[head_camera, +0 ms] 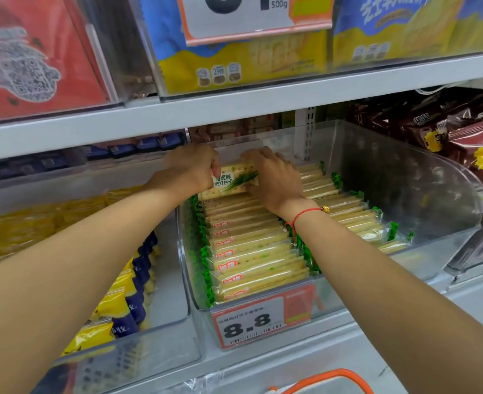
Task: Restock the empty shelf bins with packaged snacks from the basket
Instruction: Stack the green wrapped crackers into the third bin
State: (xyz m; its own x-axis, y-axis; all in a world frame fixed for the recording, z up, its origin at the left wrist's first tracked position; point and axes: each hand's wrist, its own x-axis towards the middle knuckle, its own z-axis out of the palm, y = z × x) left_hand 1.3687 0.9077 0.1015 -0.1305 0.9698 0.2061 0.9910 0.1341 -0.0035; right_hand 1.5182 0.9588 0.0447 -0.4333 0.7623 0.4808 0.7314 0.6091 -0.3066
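Item: flat rectangular cracker packet in clear film with green crimped ends and a chive picture (231,180). Location: at the back of the left-hand row inside the clear plastic shelf bin (405,177), on the middle shelf, touching the packets in front of it.

Hold: left hand (192,169) pinches the packet's left end; right hand (271,180) grips its right end, fingers curled over the top edge. Judged reason: a two-ended hold keeps the thin packet square while it is seated behind its row.

Orientation: long axis runs left to right, across the bin. The printed face leans back and looks up toward the camera; the row of cream-coloured cracker packets with red labels (249,251) ahead of it stands on edge, the same way. Judged reason: edge-on stacking fills the bin tightly and shows each label from the front.

Adjacent stock: second row of like packets (345,206) to the right, shorter, leaving bare bin floor at the front. White and orange price tag marked 8.8 (260,319) is clipped to the bin front.

Supply: orange-rimmed basket (328,382), only its rim visible at the lower edge, contents unseen.

Wrist detail: red cord bracelet (303,216) on the right wrist.
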